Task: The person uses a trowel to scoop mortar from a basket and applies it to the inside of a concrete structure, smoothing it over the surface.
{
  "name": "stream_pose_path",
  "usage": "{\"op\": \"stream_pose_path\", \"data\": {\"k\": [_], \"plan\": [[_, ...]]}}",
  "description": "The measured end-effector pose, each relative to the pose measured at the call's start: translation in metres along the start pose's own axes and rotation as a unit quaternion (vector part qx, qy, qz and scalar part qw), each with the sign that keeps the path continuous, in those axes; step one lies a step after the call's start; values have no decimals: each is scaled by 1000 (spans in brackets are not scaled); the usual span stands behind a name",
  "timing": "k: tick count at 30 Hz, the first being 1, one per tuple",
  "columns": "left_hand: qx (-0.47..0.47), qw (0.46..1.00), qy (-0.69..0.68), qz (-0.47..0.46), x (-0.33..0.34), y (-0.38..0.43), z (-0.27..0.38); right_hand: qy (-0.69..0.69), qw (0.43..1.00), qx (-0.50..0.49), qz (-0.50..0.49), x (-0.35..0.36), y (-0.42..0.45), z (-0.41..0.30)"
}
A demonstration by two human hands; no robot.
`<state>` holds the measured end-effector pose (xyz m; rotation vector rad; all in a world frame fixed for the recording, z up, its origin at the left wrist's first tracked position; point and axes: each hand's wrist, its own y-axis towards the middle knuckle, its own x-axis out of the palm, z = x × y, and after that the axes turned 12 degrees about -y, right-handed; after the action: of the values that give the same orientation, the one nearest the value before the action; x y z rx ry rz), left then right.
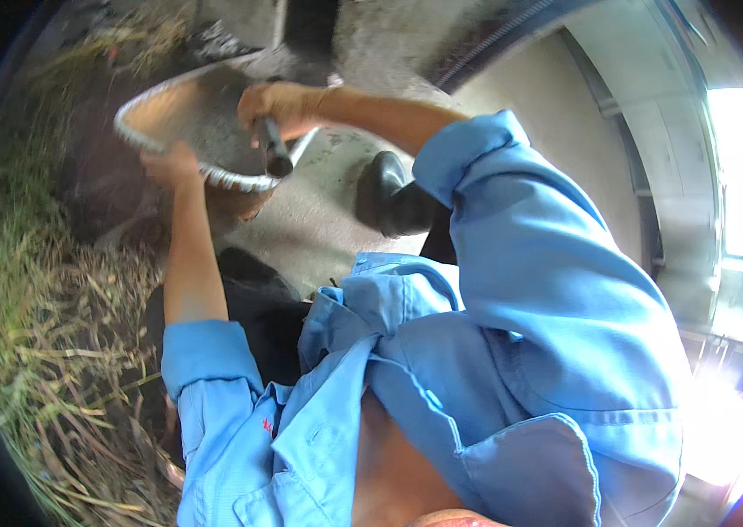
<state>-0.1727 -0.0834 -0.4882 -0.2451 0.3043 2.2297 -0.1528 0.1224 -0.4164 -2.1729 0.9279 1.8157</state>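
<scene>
A shallow basket [213, 122] with a pale wrapped rim is tilted at the upper left; some brown stuff lies at its far left side. My left hand [172, 163] grips the basket's near left rim. Over the basket's right part, my right hand [279, 109] is closed around a short dark handle [274, 148], which looks like that of a hand tool. The tool's other end is hidden or blurred, so its kind cannot be told.
A heap of cut grass and dry stalks [82, 356] runs down the left side. Concrete floor [319, 204] lies under the basket, with a black rubber boot [388, 191] to its right. A pale wall [543, 112] stands at the upper right.
</scene>
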Motion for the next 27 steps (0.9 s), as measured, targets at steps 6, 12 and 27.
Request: {"op": "stream_pose_path", "data": {"k": [6,12,27], "plan": [[-84,996,-12,-19,-14,16,8,-70,955,285,-37,17,-68,-61],[-120,977,-129,-118,5,6,-12,386,848,310,188,89,-128,-68],[-235,939,102,-230,-18,43,1,850,249,408,222,41,-113,-128]]}}
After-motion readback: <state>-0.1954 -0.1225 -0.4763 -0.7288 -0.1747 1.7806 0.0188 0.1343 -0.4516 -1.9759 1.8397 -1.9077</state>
